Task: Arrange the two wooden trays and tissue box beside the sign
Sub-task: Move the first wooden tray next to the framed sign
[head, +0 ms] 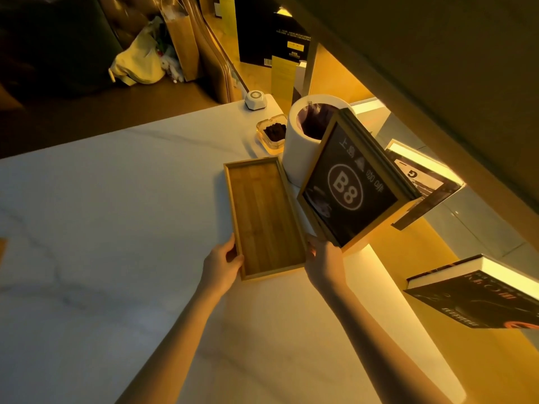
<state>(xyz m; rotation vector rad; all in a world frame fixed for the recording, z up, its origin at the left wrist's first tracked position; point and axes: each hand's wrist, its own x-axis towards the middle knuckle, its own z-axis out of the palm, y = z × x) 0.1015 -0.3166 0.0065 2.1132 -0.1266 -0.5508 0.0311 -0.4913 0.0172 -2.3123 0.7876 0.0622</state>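
Observation:
A long wooden tray (264,217) lies flat on the white marble table (102,214), its long side running away from me. My left hand (223,265) grips its near left corner and my right hand (322,262) holds its near right corner. Just right of the tray stands the framed black sign (347,188) marked B8, tilted in its wooden frame. The second tray and the tissue box are not visible.
A white cylindrical bin (300,150) with a dark liner stands behind the sign. A glass ashtray (272,132) and a white call button (255,99) sit farther back. Books (478,295) rest on the lit shelf at right. Bags lie on the floor at back left.

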